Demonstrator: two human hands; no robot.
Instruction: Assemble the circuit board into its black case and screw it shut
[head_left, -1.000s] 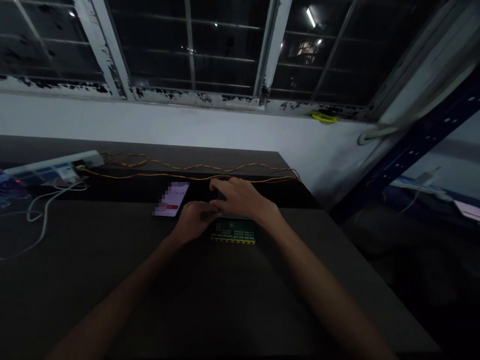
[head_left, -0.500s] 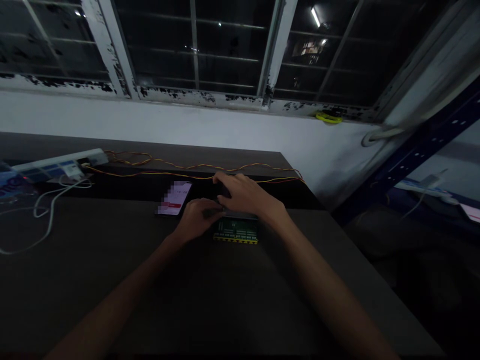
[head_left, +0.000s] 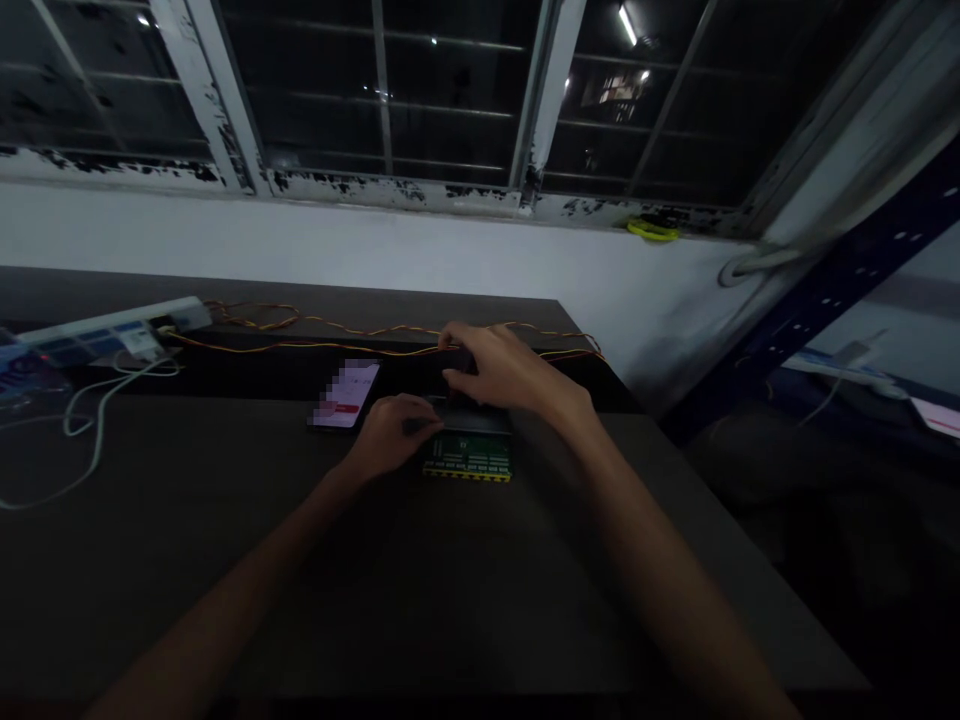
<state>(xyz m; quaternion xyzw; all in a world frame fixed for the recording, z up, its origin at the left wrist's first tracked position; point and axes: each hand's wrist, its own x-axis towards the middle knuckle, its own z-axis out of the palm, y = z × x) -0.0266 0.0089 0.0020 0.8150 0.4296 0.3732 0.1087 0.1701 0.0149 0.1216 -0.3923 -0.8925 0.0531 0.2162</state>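
Dark windows back a dim brown table [head_left: 187, 560], where a green circuit board [head_left: 466, 460] lies at centre. The left hand [head_left: 390, 438], fingers curled, touches its 9 o'clock edge, and the right hand [head_left: 517, 378] arches over its 12 o'clock edge — whether either grips, I cannot tell. A lit phone [head_left: 345, 394] lies near at 10 o'clock.

Slim bare forearms [head_left: 247, 580] lead to the left hand [head_left: 390, 440] and right hand [head_left: 514, 378].

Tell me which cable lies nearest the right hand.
The orange-and-yellow twisted wire: it runs just past the right hand, while the white cable lies far left by the power strip.
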